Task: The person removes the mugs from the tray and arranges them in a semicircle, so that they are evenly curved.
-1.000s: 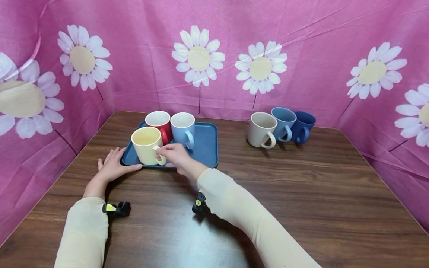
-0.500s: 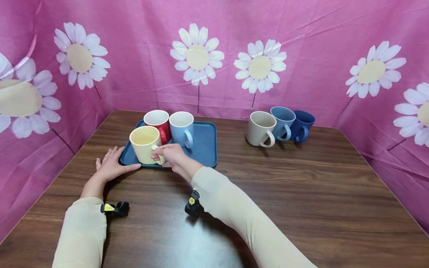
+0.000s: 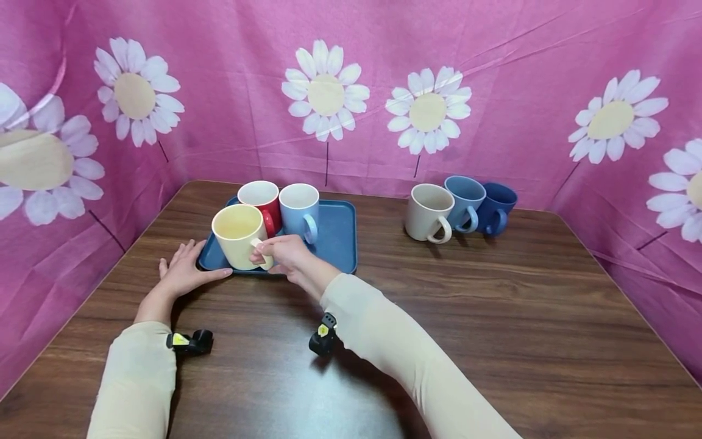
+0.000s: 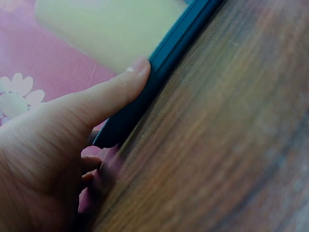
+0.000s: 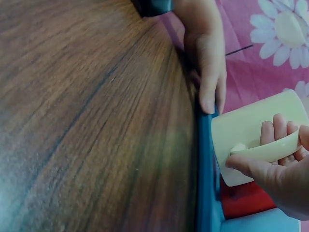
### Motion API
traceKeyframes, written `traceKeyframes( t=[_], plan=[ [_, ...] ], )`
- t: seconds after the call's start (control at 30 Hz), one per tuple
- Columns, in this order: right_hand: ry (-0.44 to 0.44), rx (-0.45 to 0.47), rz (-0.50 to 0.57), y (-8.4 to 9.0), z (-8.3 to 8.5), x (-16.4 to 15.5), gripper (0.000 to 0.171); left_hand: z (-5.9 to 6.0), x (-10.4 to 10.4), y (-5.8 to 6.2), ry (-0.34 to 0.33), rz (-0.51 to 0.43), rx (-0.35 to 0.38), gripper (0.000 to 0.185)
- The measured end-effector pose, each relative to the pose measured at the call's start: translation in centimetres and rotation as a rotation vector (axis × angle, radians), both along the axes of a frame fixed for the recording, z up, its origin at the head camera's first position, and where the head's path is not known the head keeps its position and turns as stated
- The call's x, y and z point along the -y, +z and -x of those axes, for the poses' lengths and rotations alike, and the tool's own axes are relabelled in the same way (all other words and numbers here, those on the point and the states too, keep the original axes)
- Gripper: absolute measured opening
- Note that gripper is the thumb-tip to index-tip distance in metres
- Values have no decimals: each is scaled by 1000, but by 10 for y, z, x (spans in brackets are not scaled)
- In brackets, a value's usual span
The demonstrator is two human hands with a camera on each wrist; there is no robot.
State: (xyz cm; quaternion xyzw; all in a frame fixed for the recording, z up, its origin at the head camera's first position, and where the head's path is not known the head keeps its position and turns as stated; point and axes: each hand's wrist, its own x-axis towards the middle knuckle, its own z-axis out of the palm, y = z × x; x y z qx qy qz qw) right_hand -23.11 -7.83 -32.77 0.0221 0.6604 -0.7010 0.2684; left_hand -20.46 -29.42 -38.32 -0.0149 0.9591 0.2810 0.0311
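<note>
My right hand (image 3: 287,253) pinches the handle of a pale yellow mug (image 3: 236,241), thumb on one side and fingers through the loop in the right wrist view. That mug (image 5: 256,123) is upright at the front left of a blue tray (image 3: 337,238); whether its base touches the tray is unclear. Behind it on the tray stand a red mug (image 3: 259,194) and a light blue mug (image 3: 296,213). My left hand (image 3: 186,274) lies spread at the tray's front left corner. In the left wrist view its thumb (image 4: 116,94) presses along the tray rim (image 4: 169,53).
Right of the tray, a beige mug (image 3: 425,213), a medium blue mug (image 3: 463,198) and a dark blue mug (image 3: 496,207) stand close together at the back of the wooden table (image 3: 493,323). A pink cloth (image 3: 373,164) with daisies encloses the back and sides.
The yellow mug has shifted slightly left and up in the head view, my right hand still holding its handle. My left hand and the other mugs have stayed put.
</note>
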Motion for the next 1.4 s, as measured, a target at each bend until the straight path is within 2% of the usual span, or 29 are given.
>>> traceKeyframes(
  t=[0.43, 0.73, 1.2, 1.4],
  plan=[
    [112, -15, 63, 21, -17, -35, 19, -3, 3, 0, 3, -6, -3, 98],
    [95, -13, 123, 18, -23, -70, 22, -1, 1, 1, -3, 1, 0, 101],
    [119, -104, 173, 14, -29, -144, 15, -2, 1, -2, -2, -8, -4, 101],
    [116, -113, 228, 13, -30, -176, 26, -2, 0, -1, -2, 1, -1, 101]
  ],
)
